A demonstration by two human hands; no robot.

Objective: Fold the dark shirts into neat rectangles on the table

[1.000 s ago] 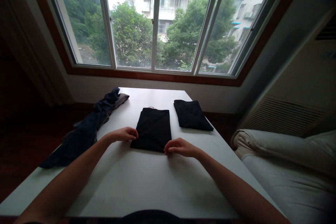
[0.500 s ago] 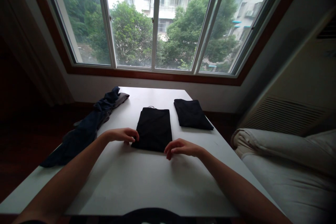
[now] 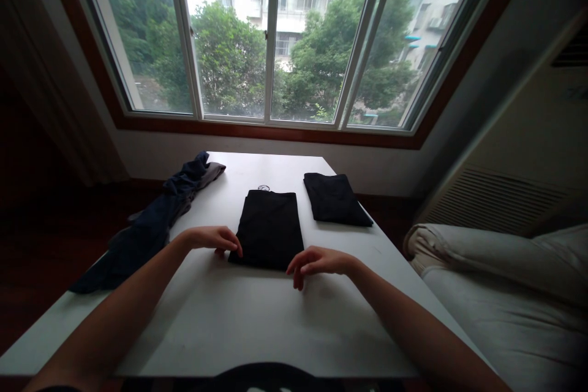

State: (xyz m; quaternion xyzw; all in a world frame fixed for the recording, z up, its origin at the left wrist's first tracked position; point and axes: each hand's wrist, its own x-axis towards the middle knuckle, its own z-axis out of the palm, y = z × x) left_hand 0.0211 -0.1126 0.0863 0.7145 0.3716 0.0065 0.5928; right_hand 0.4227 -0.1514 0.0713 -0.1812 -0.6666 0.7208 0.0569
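A folded black garment point(image 3: 269, 228) lies flat in the middle of the white table point(image 3: 239, 318). My left hand point(image 3: 212, 238) rests at its near left corner, fingers loosely curled and touching the fabric edge. At the near right corner hovers my right hand point(image 3: 316, 263), its fingers bent downward and apart, holding nothing. A second folded black garment point(image 3: 335, 198) lies farther back to the right.
A heap of dark blue and grey clothes point(image 3: 151, 226) trails along the table's left edge. A white cushioned sofa point(image 3: 500, 294) stands to the right. A wide window point(image 3: 275, 37) fills the far wall.
Both hands have drawn slightly back from the near edge of the black garment. The right hand's fingers have loosened and now point down. The garment lies a little straighter.
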